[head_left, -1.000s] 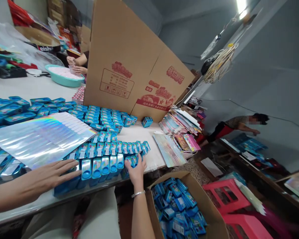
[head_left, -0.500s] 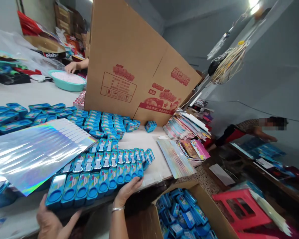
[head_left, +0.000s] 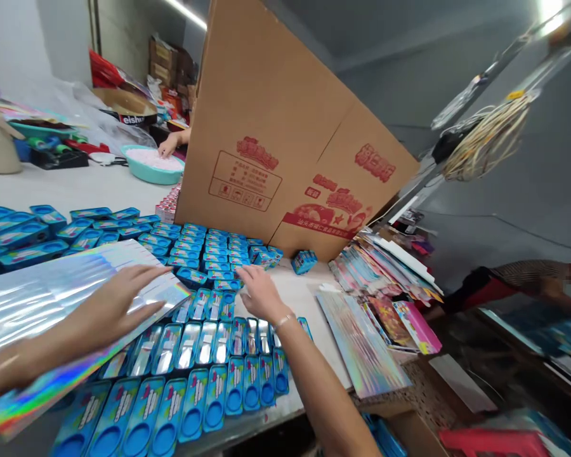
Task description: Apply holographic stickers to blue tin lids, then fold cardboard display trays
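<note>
My left hand, fingers stretched out and thumb apart, is over a shiny holographic sheet; whether it touches the sheet I cannot tell. The sheet lies across blue plastic boxes. My right hand reaches forward with fingers apart and slightly bent, beside the end of a back row of blue boxes. No object shows in it. Closest to me, a row of blue boxes with printed labels and round recesses stands along the table edge. Behind it is another row with glossy strips on top.
A large cardboard carton stands at the back. A co-worker's hand is in a teal basin of pale pink material. Another holographic sheet and stacked printed sheets lie right. An open box sits below; another person bends far right.
Both my hands have left the ends of the front row and moved forward, the left over the holographic sheet, the right towards the back boxes. The view has shifted.
</note>
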Available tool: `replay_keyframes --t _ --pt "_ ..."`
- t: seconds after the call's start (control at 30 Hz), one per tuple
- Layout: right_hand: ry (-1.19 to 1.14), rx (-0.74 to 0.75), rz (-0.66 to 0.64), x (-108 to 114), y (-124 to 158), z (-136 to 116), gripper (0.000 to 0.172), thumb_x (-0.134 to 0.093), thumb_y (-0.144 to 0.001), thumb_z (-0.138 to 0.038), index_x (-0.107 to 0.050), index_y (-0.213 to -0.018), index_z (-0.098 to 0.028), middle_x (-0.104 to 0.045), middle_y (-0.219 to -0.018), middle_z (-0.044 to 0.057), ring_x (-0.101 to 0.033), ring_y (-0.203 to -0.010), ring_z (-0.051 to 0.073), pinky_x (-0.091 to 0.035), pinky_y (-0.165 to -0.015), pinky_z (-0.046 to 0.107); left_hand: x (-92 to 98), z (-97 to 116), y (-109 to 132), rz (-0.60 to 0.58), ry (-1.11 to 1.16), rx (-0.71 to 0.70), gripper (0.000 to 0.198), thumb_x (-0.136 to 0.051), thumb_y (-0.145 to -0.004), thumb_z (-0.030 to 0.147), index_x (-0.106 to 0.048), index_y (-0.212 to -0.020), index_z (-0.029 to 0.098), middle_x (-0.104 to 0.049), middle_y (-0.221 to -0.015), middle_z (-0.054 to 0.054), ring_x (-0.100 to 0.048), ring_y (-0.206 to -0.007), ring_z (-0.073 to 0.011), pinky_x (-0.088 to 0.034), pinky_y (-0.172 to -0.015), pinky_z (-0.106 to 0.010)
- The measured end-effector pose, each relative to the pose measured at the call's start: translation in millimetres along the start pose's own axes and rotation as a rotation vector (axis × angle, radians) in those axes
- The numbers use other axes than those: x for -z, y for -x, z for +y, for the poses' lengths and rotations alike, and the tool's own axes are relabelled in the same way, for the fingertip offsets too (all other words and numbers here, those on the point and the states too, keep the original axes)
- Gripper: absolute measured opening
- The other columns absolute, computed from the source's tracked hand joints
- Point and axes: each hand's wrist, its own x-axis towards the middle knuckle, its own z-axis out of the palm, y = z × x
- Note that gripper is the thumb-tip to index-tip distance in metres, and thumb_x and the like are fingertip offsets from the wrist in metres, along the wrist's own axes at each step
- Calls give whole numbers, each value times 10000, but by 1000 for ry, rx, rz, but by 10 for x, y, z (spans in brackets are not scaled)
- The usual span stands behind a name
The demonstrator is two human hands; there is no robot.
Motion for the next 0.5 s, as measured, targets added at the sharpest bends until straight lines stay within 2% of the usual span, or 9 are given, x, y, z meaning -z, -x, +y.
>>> replay_keyframes --t 0.07,0.1,0.17,0.27,0.37,0.5 --pt "122 121 -193 -173 -369 169 843 -654 -769 -141 -297 -1530 -206 -291 -1601 129 -204 -1479 326 -208 -1185 555 -32 -45 -630 -187 -151 -74 470 -409 -938 291 -535 -1370 154 -624 -1287 -137 -546 -1163 -294 -433 -999 -414" --pt "151 165 -253 -269 -492 238 919 -685 -739 -142 -252 -1547 -202 -232 -1626 131 -149 -1497 340 -179 -1186 575 -82 -60 -873 -225 -174 -93 431 -473 -894 247 -605 -1296 167 -642 -1235 -139 -554 -1138 -304 -439 -974 -423" --pt "158 226 -323 -437 -627 351 981 -716 -713 -156 -214 -1555 -191 -205 -1635 139 -123 -1502 354 -164 -1179 590 -223 -82 -1194 -305 -225 -125 408 -577 -771 150 -694 -1159 200 -670 -1126 -136 -567 -1093 -329 -450 -920 -446" --pt "95 234 -322 -573 -622 459 914 -691 -746 -190 -233 -1537 -223 -277 -1610 123 -177 -1486 333 -183 -1163 585 -438 -114 -1375 -364 -251 -149 345 -623 -656 66 -745 -954 190 -681 -1016 -147 -585 -1039 -351 -460 -860 -454" --pt "47 185 -219 -598 -521 505 798 -681 -750 -240 -333 -1467 -208 -365 -1534 135 -257 -1427 319 -248 -1137 527 -575 -135 -1424 -384 -242 -179 266 -684 -616 77 -737 -860 171 -677 -1016 -160 -583 -1037 -355 -454 -862 -440" --pt "89 103 -180 -588 -479 496 683 -685 -689 -221 -445 -1323 -135 -495 -1279 167 -428 -1160 310 -396 -972 445 -607 -146 -1499 -386 -191 -211 201 -706 -587 86 -716 -760 188 -687 -998 -129 -592 -1021 -322 -450 -861 -388"
